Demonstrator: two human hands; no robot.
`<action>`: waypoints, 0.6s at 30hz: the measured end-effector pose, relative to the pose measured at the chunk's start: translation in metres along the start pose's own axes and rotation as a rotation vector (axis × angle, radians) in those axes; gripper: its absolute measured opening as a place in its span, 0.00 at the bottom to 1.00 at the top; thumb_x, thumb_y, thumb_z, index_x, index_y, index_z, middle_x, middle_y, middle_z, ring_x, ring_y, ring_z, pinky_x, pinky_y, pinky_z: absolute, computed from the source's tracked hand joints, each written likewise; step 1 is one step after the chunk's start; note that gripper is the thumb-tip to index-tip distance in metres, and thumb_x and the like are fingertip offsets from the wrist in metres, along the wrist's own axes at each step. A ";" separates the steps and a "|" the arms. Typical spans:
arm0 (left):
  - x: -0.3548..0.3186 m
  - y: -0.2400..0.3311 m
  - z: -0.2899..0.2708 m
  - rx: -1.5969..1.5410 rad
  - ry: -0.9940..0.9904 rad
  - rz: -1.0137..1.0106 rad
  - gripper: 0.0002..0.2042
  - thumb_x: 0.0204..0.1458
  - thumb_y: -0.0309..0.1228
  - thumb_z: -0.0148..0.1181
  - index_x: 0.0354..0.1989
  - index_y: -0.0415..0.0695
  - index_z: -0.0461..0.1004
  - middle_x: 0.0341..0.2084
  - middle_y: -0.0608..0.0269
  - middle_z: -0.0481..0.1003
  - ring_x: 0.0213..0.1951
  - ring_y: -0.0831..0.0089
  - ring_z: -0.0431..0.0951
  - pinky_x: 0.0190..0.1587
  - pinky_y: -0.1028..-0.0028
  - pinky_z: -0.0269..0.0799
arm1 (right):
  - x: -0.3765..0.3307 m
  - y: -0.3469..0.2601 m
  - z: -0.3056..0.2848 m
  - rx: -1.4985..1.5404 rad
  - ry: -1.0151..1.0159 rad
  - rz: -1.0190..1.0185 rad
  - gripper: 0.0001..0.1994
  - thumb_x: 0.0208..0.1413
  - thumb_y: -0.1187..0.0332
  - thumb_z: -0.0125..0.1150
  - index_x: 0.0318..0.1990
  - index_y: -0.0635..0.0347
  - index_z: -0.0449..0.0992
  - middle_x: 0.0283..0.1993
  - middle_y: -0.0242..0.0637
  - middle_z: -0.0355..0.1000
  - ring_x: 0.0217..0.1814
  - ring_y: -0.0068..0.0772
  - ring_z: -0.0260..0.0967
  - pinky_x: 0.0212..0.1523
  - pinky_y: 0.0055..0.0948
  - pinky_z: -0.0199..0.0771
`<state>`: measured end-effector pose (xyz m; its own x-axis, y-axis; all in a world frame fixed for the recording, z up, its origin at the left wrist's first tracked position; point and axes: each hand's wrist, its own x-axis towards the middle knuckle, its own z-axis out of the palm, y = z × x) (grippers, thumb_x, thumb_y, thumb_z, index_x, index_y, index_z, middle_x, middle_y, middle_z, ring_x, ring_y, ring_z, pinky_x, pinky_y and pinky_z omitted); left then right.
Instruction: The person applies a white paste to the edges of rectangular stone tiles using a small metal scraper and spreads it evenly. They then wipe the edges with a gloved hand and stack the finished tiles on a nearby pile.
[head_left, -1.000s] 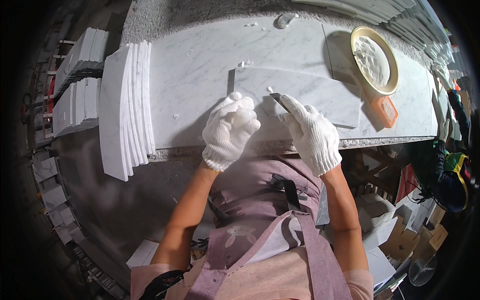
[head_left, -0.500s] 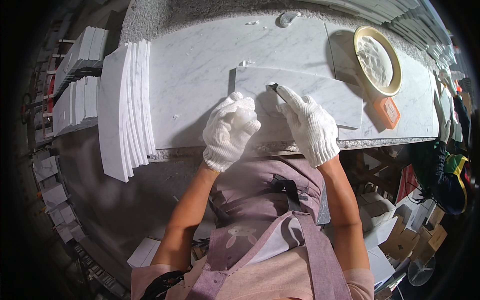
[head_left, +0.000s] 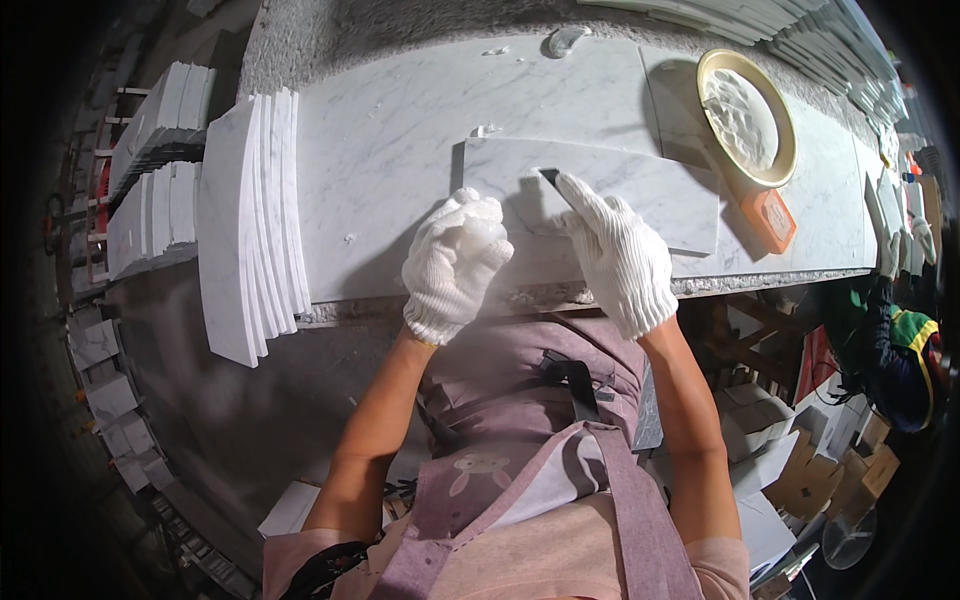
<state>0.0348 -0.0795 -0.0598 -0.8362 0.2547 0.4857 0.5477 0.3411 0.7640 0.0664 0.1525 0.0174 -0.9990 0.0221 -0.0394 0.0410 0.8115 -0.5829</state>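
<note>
The right hand [head_left: 622, 258] covers all but the tip of a dark flat tool [head_left: 549, 177] and part of the near edge of a pale slab [head_left: 640, 185], while the curled fingers of the left hand [head_left: 455, 265] partly hide a whitish lump [head_left: 482, 232], too indistinct to identify. The upper edge cuts off the stacked slabs [head_left: 700, 12] at right, and the lower edge crops the mauve apron [head_left: 435, 520]. A co-worker [head_left: 905, 375] is partly lost in the dark rim, with details blurred.
</note>
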 end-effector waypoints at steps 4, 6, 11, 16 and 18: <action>0.003 0.002 -0.003 0.075 -0.038 0.014 0.18 0.55 0.32 0.78 0.52 0.42 0.81 0.48 0.57 0.86 0.56 0.56 0.85 0.61 0.61 0.81 | 0.008 0.000 0.006 -0.096 -0.066 0.019 0.21 0.70 0.62 0.58 0.69 0.43 0.75 0.41 0.49 0.79 0.40 0.55 0.81 0.40 0.49 0.80; 0.003 0.004 -0.003 0.076 -0.025 0.010 0.16 0.55 0.32 0.78 0.50 0.42 0.82 0.48 0.57 0.86 0.56 0.55 0.85 0.61 0.60 0.81 | 0.001 -0.001 0.008 -0.112 -0.077 -0.015 0.23 0.68 0.61 0.62 0.69 0.43 0.76 0.39 0.46 0.79 0.37 0.54 0.80 0.37 0.47 0.80; 0.004 0.009 -0.001 0.066 0.016 0.009 0.15 0.55 0.31 0.78 0.49 0.43 0.83 0.48 0.57 0.86 0.56 0.56 0.85 0.62 0.60 0.80 | -0.022 -0.005 0.006 -0.187 -0.122 0.026 0.22 0.69 0.61 0.62 0.69 0.42 0.76 0.39 0.47 0.79 0.36 0.55 0.80 0.36 0.47 0.80; 0.003 0.007 0.000 0.017 0.023 -0.004 0.15 0.56 0.31 0.78 0.49 0.43 0.83 0.48 0.57 0.86 0.56 0.57 0.85 0.63 0.60 0.79 | -0.012 -0.008 0.000 -0.053 -0.048 0.067 0.22 0.69 0.60 0.61 0.69 0.43 0.76 0.40 0.47 0.79 0.38 0.55 0.80 0.38 0.48 0.80; 0.002 0.006 0.001 -0.005 0.011 -0.035 0.15 0.56 0.31 0.78 0.49 0.43 0.83 0.48 0.57 0.86 0.56 0.57 0.85 0.63 0.61 0.79 | 0.003 -0.008 0.004 -0.052 0.006 0.035 0.22 0.69 0.61 0.61 0.69 0.43 0.75 0.41 0.47 0.80 0.38 0.55 0.80 0.39 0.49 0.80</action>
<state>0.0364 -0.0762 -0.0550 -0.8554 0.2322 0.4630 0.5175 0.3448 0.7832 0.0628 0.1441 0.0188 -0.9971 0.0543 -0.0538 0.0748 0.8394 -0.5384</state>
